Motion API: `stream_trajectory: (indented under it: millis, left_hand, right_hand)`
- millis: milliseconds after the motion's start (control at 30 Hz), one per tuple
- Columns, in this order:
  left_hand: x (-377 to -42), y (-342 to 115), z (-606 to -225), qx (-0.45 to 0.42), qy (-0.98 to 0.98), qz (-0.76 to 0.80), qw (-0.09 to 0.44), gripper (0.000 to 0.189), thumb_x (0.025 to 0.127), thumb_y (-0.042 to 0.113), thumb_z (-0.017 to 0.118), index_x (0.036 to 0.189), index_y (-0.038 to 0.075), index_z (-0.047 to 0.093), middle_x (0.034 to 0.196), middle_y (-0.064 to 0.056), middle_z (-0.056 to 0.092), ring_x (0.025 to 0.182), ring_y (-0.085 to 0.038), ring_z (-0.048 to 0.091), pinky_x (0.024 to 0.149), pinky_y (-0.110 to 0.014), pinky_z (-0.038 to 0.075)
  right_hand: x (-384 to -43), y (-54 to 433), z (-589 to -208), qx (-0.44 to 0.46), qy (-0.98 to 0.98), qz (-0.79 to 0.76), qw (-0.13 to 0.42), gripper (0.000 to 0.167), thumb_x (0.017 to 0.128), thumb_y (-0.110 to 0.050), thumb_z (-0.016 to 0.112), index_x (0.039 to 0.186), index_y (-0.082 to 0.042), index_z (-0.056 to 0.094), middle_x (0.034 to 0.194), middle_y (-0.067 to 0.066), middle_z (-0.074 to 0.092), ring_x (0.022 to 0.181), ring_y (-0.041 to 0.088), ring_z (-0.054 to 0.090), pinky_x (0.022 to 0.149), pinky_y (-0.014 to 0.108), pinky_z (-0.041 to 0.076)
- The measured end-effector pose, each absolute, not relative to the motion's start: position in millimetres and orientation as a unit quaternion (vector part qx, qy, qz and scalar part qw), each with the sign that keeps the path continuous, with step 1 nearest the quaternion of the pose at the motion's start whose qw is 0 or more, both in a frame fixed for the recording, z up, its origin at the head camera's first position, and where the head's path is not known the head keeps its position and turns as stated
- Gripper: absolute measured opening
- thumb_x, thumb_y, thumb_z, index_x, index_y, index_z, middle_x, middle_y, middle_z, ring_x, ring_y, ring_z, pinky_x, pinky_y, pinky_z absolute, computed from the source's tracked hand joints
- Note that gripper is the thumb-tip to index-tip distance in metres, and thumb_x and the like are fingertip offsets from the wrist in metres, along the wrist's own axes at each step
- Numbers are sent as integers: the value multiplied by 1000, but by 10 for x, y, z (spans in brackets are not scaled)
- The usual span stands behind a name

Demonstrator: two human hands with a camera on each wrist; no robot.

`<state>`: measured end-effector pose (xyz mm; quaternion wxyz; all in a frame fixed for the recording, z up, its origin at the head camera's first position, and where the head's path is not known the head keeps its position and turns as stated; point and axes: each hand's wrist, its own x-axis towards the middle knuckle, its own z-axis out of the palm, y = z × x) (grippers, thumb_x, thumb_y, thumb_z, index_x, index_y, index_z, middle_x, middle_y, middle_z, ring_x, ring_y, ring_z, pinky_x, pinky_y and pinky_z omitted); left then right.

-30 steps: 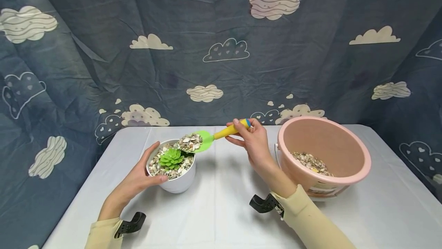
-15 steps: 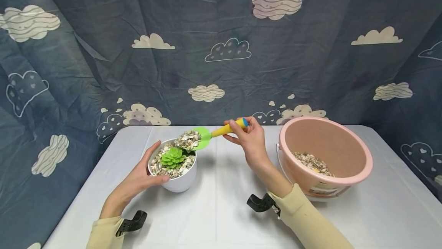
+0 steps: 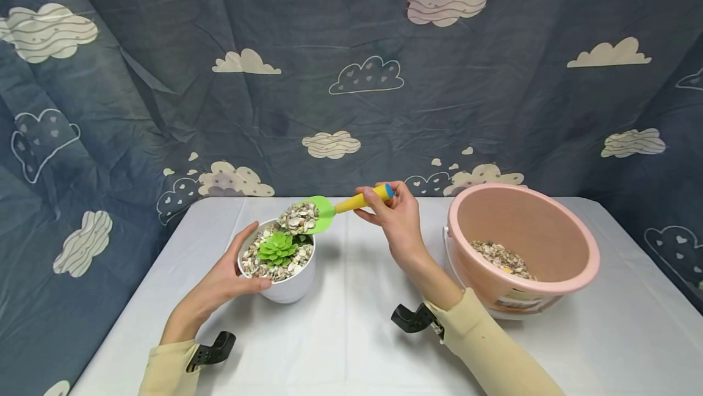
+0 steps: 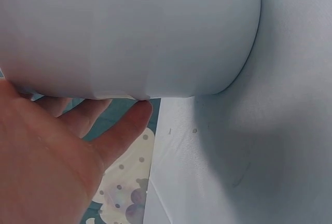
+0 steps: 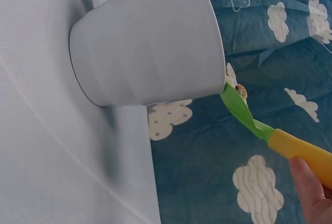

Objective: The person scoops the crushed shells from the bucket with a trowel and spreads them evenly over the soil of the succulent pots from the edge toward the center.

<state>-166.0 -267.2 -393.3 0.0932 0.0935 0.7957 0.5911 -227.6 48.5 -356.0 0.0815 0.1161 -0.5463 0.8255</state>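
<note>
A white flower pot [image 3: 291, 289] stands on the table at the left in the head view. Inside it, a green succulent [image 3: 277, 249] is surrounded by small shells and gravel [image 3: 249, 260]. My left hand [image 3: 222, 280] holds the pot from its left side, thumb at the near rim. The left wrist view shows the fingers [image 4: 124, 130] against the pot wall. My right hand [image 3: 401, 219] pinches the yellow handle [image 3: 357, 202] of a small trowel, whose green blade [image 3: 325, 213] bears a heap of shell bits [image 3: 299, 217]. That blade lies over the pot's far right rim, apparently touching it in the right wrist view [image 5: 238, 107].
At the right stands a pink bucket [image 3: 582, 255], holding more shell gravel [image 3: 502, 258] at its bottom. White cloth [image 3: 351, 323] covers the table. Behind it hangs a dark blue curtain [image 3: 368, 127] with a cloud print.
The right hand and loaded trowel have shifted slightly left over the pot. The left hand keeps its hold. The whole head view has moved a little.
</note>
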Motion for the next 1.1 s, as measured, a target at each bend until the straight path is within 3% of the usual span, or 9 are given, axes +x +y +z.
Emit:
stream_trajectory:
  millis: [267, 467, 700, 933, 1100]
  left_hand:
    - [-1654, -2676, -3919, 96, 793, 594, 94, 106, 77, 16, 82, 158, 26, 14, 157, -14, 16, 138, -33, 27, 105, -41, 32]
    - [-1650, -2664, -3903, 93, 795, 592, 95, 106, 77, 17, 82, 157, 25, 13, 157, -14, 15, 138, -35, 27, 107, -52, 28]
    - [-1628, -2660, -3881, 92, 809, 573, 97, 108, 76, 19, 84, 157, 26, 13, 159, -14, 12, 141, -36, 19, 109, -57, 20]
    - [-1625, -2665, -3874, 99, 815, 563, 94, 108, 77, 21, 83, 158, 25, 13, 161, -14, 10, 144, -37, 12, 109, -63, 16]
    - [-1621, -2675, -3866, 103, 811, 566, 102, 108, 77, 22, 83, 158, 25, 11, 162, -12, 5, 142, -37, 16, 108, -60, 20]
  right_hand:
    - [-2278, 458, -3545, 121, -550, 822, 83, 38, 93, -12, 68, 112, 9, 42, 113, 26, 65, 106, 31, 66, 80, 43, 55]
    - [-2266, 436, -3553, 126, -552, 819, 91, 47, 94, -13, 68, 117, 14, 38, 114, 26, 65, 106, 30, 66, 80, 43, 55]
    - [-2238, 405, -3567, 136, -558, 812, 103, 40, 94, -14, 68, 114, 9, 41, 113, 24, 66, 106, 31, 66, 82, 41, 55]
    - [-2222, 385, -3587, 147, -563, 805, 117, 43, 93, -14, 69, 115, 10, 41, 113, 24, 66, 111, 45, 59, 82, 41, 55]
    - [-2212, 384, -3592, 157, -564, 801, 122, 36, 94, -14, 68, 113, 5, 43, 113, 22, 66, 113, 50, 56, 82, 41, 55]
